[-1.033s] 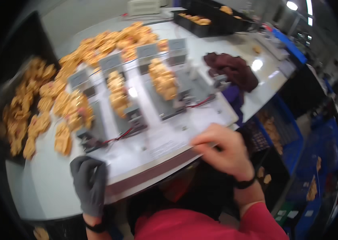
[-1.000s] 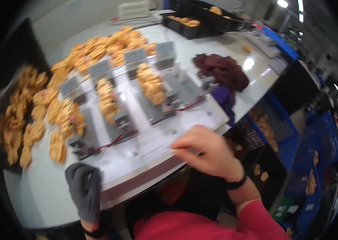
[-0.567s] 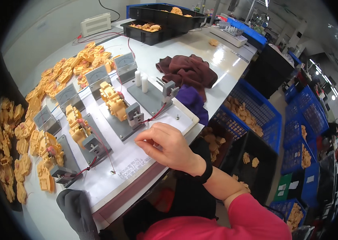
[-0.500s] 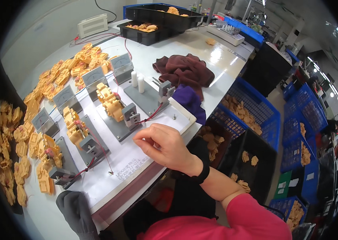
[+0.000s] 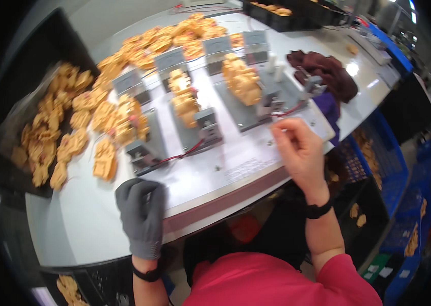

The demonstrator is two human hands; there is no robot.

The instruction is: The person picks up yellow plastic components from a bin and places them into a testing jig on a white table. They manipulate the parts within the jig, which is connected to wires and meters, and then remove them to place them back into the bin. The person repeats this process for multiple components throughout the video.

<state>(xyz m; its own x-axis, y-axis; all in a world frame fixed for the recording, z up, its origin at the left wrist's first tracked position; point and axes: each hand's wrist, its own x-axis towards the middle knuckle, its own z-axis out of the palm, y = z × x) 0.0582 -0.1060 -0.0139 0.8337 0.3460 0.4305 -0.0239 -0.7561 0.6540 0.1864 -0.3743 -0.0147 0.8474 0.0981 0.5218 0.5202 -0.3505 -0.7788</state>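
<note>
black bin (image 5: pixel 47 46) of yellow bits (image 5: pixel 42 148) at the worktop (image 5: pixel 72 224)'s left edge, gloved left hand (image 5: pixel 140 217) by the front edge, fingers (image 5: pixel 126 196) kinda curled together, yellow pieces (image 5: pixel 183 99) on gray stands (image 5: pixel 158 137), bare right hand (image 5: pixel 302 155) near the board (image 5: pixel 195 183)'s front right corner, can't tell if fingertips (image 5: pixel 280 127) touch

Golden-yellow plastic parts (image 5: pixel 162 41) touched with pinkish red glow against a white tabletop (image 5: pixel 72 239). A plain grey glove covers the left grip (image 5: pixel 141 217), offset by a black wristband (image 5: pixel 146 275) and a solid pinkish-red shirt (image 5: pixel 271 280). Grey meters (image 5: pixel 218 48), grey base plates (image 5: pixel 242 121) and red wiring (image 5: pixel 190 151) contrast with white paper (image 5: pixel 200 178) bearing faint grey print and the board's maroon edge (image 5: pixel 225 196). Cloths are dark maroon (image 5: pixel 325 71) and purple (image 5: pixel 327 108); pegs (image 5: pixel 279 71), white; the tall bin (image 5: pixel 42 41), black; a latticed crate (image 5: pixel 389 148), bright blue.
</note>
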